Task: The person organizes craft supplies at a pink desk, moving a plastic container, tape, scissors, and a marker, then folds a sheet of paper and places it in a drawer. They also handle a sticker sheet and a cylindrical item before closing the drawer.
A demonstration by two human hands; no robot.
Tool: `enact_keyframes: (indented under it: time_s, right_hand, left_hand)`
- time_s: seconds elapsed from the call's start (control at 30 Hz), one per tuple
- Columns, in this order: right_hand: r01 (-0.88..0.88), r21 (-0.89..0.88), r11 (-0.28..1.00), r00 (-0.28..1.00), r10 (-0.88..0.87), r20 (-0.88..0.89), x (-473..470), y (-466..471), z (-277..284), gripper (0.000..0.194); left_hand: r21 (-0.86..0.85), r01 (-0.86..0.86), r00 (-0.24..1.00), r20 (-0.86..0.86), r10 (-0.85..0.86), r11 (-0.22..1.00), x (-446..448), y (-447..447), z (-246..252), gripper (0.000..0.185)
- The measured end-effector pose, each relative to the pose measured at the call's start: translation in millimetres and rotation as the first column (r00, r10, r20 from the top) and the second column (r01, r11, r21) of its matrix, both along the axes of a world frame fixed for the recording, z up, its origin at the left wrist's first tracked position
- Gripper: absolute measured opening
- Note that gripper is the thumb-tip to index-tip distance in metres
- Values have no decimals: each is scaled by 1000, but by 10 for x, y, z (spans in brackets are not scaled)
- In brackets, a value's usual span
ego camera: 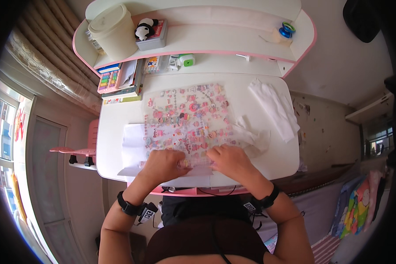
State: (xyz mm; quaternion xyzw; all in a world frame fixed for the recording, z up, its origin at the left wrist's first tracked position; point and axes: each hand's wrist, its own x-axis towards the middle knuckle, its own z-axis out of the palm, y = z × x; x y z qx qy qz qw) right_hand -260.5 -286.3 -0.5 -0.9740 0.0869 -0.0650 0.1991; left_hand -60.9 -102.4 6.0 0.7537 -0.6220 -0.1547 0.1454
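A clear plastic sheet of colourful cartoon stickers lies over white paper on the white desk. My left hand grips the sheet's near edge, its fingers curled. Close by on the right, my right hand has its bent fingers on the same edge; its fingertips are partly hidden, and whether they pinch the sheet is unclear. Crumpled, thin whitish material lies by the sheet's right side, and a folded white cloth rests farther right.
Books and a pink abacus stand at the back left. The upper shelf holds a lidded cream bucket, a panda toy on a tin and a blue-green yo-yo. A pink chair is left of the desk.
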Motion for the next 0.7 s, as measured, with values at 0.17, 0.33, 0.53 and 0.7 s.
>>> enact_keyframes:
  time_s: [0.17,0.33,0.53,0.7]
  right_hand:
    - [21,154,988,983,8,-185,135,-296,228,39]
    - [45,-384,922,962,64,267,222,-304,547,30]
    - [-9,54,998,999,11,-36,122,-467,1029,37]
    - [51,-462,885,884,175,433,248,-493,951,41]
  left_hand:
    - [-222,-10,960,271,71,975,0,-217,207,30]
    - [-114,-69,991,103,81,991,146,-238,662,27]
    - [-420,191,834,547,80,887,12,-374,986,32]
    - [-153,-55,961,259,94,987,60,-430,1184,38]
